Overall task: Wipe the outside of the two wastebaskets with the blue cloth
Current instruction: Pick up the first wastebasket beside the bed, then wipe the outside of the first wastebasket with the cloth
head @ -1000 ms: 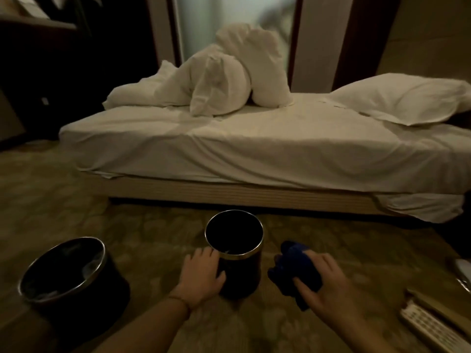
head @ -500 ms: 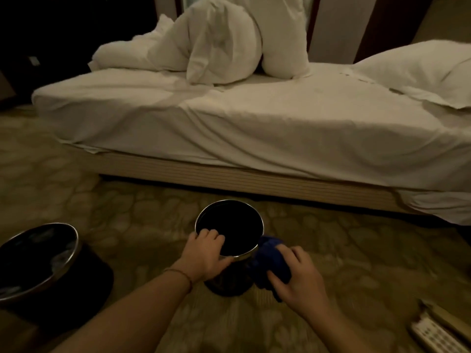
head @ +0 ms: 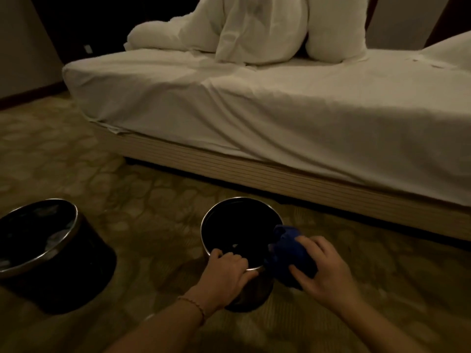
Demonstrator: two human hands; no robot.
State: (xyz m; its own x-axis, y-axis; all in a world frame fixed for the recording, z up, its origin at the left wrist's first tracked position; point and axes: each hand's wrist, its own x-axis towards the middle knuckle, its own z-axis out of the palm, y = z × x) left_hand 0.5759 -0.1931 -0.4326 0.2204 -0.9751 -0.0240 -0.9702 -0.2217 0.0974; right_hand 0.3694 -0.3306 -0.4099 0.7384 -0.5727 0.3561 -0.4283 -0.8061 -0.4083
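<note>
Two dark round wastebaskets with shiny metal rims stand on the patterned carpet. The smaller wastebasket [head: 254,289] is in front of me; my left hand [head: 225,273] grips its near rim. My right hand [head: 323,272] holds the bunched blue cloth [head: 285,253] pressed against the basket's right outer side, near the rim. The larger wastebasket [head: 63,271] sits apart at the lower left, tilted toward me, with something pale inside.
A low bed [head: 280,118] with a rumpled white sheet runs across the room just behind the small basket. Pillows and bedding [head: 254,29] are piled at its far side. Carpet stretches to the left, bounded by a wall [head: 23,47].
My right hand brought the blue cloth from beside the small basket onto its right side. My left hand shifted from the basket's side up to its rim. The view dropped and turned right.
</note>
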